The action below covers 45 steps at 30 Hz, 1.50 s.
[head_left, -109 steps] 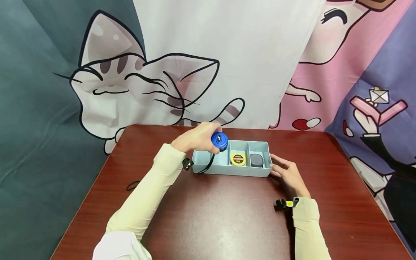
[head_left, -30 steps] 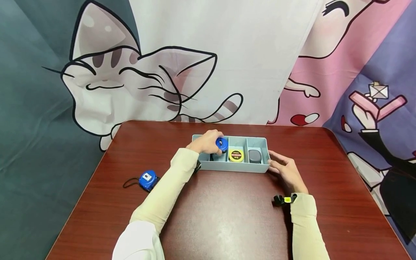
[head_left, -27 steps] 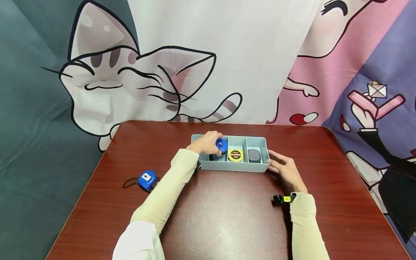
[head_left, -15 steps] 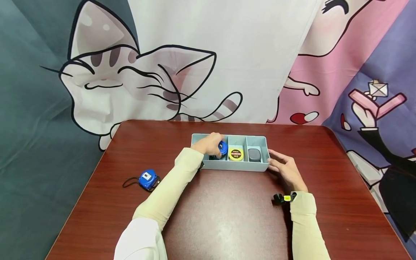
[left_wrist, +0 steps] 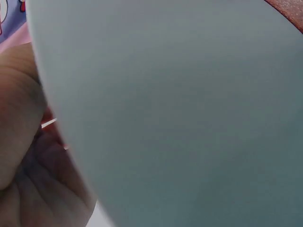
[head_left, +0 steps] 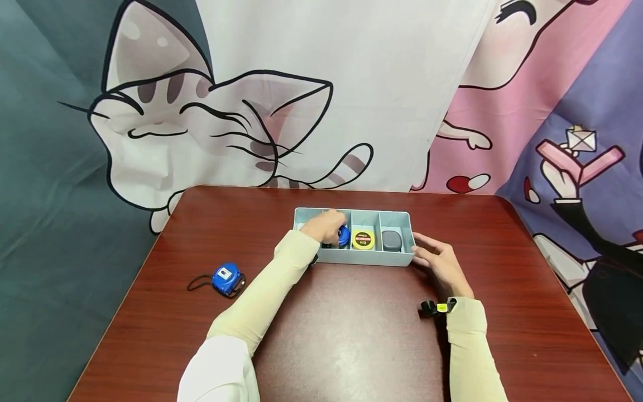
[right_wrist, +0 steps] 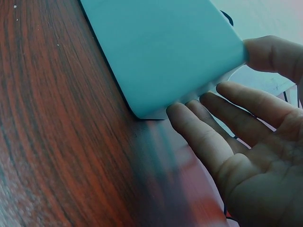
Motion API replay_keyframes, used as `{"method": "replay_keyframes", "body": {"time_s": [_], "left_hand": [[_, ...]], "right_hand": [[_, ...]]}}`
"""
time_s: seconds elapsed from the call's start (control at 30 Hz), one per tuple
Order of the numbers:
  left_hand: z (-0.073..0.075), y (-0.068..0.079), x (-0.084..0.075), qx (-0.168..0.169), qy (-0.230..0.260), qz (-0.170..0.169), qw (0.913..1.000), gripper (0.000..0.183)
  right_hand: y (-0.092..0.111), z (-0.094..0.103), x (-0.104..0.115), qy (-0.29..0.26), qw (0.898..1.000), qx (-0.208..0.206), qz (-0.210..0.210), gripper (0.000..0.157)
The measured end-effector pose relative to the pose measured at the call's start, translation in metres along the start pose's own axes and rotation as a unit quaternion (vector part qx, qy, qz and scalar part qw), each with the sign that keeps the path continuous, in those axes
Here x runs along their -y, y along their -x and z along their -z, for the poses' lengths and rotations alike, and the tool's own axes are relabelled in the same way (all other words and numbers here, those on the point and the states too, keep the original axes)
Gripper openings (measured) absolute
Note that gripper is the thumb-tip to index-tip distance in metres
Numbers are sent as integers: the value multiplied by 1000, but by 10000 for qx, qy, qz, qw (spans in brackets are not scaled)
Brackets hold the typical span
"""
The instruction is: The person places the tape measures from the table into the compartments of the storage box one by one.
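My left hand [head_left: 325, 226] reaches into the left compartment of a light blue divided tray [head_left: 369, 257]. Its fingers grip a blue tape measure [head_left: 344, 235], mostly covered by the hand. In the left wrist view the tray wall [left_wrist: 165, 113] fills most of the picture, with part of the left hand [left_wrist: 28, 142] at the left edge. My right hand [head_left: 444, 267] touches the tray's right end with fairly straight fingertips, clearer in the right wrist view, where the fingers [right_wrist: 201, 137] meet the end wall. A yellow tape measure [head_left: 363, 239] sits in the middle compartment, and a grey rounded object [head_left: 392, 240] in the right one.
A second blue tape measure [head_left: 228, 279] with a dark wrist strap [head_left: 199, 283] lies on the brown table [head_left: 351, 335], left of my left forearm. Cartoon-printed cloth [head_left: 392, 100] hangs behind the table. A dark chair-like shape [head_left: 613, 310] stands at the right edge.
My left hand has lowered the blue tape measure from above the tray into its left compartment. The second one on the table came out from behind my sleeve. The right hand stays at the tray's end.
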State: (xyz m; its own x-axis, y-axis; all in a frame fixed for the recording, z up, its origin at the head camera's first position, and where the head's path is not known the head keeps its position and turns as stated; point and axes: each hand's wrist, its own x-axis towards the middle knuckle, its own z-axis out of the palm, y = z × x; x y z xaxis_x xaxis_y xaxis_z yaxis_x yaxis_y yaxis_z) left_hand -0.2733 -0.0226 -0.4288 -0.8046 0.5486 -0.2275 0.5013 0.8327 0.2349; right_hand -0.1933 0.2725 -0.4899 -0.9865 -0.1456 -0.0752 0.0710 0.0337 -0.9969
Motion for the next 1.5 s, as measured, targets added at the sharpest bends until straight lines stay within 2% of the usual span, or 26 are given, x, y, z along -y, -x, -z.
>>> {"method": "replay_keyframes", "body": {"time_s": [0.3,0.53,0.73,0.97,1.2,1.33,1.5], "left_hand": [[-5,1,-1,-75,-217,70,9997,18],[-8,1,-7,-86,-511,217,9984,23],[-8,1,-13,-183,-534,299,9980,25],[-10,3,-16,-224,-282,480,9982,18],[-10,3,-15,6,213,496,9985,15],[-8,4,-13,18,568,483,9972,20],[-5,7,-11,-76,765,315,9965,34]], "right_hand": [[-1,-1,0,-56,10000,44,68,57],[-1,0,0,-18,10000,4,49,57],[0,1,2,1,9999,-10,121,57],[2,-2,1,-72,10000,0,35,58],[3,-2,-1,-192,9997,41,117,58],[3,-2,0,-182,9998,43,112,59],[3,-2,2,-168,9998,22,97,59]]}}
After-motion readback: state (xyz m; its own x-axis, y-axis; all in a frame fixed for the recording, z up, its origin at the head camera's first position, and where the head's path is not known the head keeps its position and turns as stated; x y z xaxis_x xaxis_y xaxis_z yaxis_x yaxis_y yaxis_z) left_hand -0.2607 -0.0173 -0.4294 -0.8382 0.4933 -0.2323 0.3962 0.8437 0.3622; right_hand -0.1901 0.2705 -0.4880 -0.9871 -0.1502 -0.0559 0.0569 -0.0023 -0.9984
